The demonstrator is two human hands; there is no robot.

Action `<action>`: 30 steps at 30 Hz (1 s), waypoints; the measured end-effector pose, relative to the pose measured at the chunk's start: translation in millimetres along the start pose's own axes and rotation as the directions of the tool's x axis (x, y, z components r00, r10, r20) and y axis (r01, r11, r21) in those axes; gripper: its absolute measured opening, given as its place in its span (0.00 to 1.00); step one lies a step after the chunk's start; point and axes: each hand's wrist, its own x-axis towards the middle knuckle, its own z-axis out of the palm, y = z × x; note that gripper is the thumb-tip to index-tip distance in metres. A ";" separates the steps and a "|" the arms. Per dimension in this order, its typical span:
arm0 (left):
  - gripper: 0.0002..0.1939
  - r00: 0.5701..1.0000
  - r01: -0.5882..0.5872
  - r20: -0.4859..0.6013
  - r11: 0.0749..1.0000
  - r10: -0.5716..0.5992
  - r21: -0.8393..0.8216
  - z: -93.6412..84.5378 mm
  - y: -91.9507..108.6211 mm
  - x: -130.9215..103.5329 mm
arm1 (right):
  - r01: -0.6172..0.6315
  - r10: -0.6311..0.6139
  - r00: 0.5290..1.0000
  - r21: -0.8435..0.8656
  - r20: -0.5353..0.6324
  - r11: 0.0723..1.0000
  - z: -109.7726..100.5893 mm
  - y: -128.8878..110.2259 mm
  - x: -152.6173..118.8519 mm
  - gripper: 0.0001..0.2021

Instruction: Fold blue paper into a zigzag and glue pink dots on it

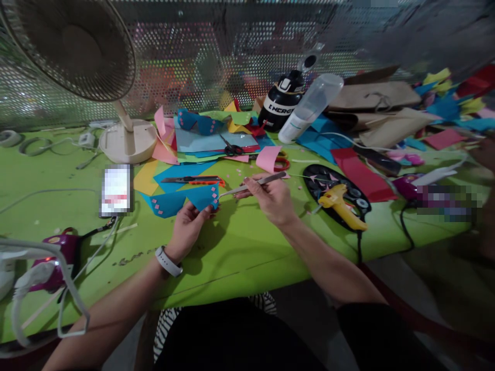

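My left hand [188, 226] pinches the lower edge of a blue paper cutout [174, 200] dotted with small pink squares near both ends. Between the fingers of my right hand [273, 198] is a pair of metal tweezers [266, 179], its tip at the cutout's right end, beside the pink squares. Whether the tip grips anything is too small to tell. Just behind the cutout lies a utility knife [193, 180] with an orange and black handle. To the right, a yellow glue gun [342, 206] rests across a black oval palette [313, 175] holding small pink pieces.
A fan [127, 139] stands at the back left, with a phone [116, 190] in front of it. Scissors [233, 149], coloured paper, a black bottle [282, 100] and a clear bottle [313, 108] crowd the back. Purple power strips [58, 257] with cables lie at both sides.
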 end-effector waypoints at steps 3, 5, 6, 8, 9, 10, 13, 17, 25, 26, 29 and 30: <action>0.18 1.000 -0.002 0.002 1.000 0.002 0.000 -0.2 -0.5 0.5 | 0.015 -0.015 1.000 0.002 0.003 1.000 -0.5 -0.5 -0.5 0.19; 0.19 1.000 0.006 0.001 1.000 -0.006 -0.010 0.0 -0.6 0.7 | 0.014 -0.014 1.000 -0.004 -0.004 1.000 -1.6 -1.1 -1.1 0.17; 0.19 1.000 0.012 0.000 1.000 -0.012 -0.019 0.0 -0.6 0.8 | 0.010 -0.010 1.000 0.000 -0.012 1.000 -2.3 -0.7 -1.4 0.16; 0.19 1.000 0.019 -0.004 0.999 -0.020 -0.040 0.2 -0.4 0.6 | -0.005 0.007 0.999 0.033 -0.038 0.999 -3.6 2.5 -2.0 0.16; 0.19 1.000 0.020 -0.003 0.999 -0.021 -0.050 0.2 -0.3 0.3 | -0.017 0.020 0.998 0.062 -0.052 0.998 -4.0 5.4 -2.3 0.16; 0.18 1.000 0.021 -0.002 0.998 -0.021 -0.058 0.1 -0.2 0.0 | -0.032 0.039 0.997 0.097 -0.066 0.995 -4.0 9.2 -2.6 0.16; 0.17 1.000 0.026 0.006 0.997 -0.026 -0.074 -0.2 -0.2 -1.2 | -0.101 0.121 0.989 0.224 -0.079 0.969 -1.9 22.1 -3.8 0.16; 0.14 0.999 0.039 0.001 0.993 -0.039 -0.113 -1.2 -1.1 -1.9 | -0.167 0.185 0.982 0.338 -0.023 0.926 3.4 31.7 -7.9 0.16; 0.13 0.998 0.066 -0.002 0.986 -0.067 -0.154 -2.4 -2.3 -1.5 | -0.190 0.197 0.980 0.310 0.008 0.932 6.4 30.7 -16.5 0.15; 0.13 0.998 0.067 -0.005 0.986 -0.069 -0.153 -2.3 -2.2 -1.5 | -0.187 0.193 0.981 0.305 0.011 0.934 6.3 30.8 -16.9 0.15; 0.13 0.998 0.066 -0.004 0.986 -0.068 -0.154 -2.2 -2.1 -1.6 | -0.177 0.180 0.984 0.309 0.019 0.934 6.1 30.4 -17.1 0.14; 0.13 0.998 0.065 -0.001 0.986 -0.066 -0.155 -2.3 -2.2 -1.7 | -0.172 0.175 0.984 0.316 0.019 0.933 6.0 29.9 -17.1 0.14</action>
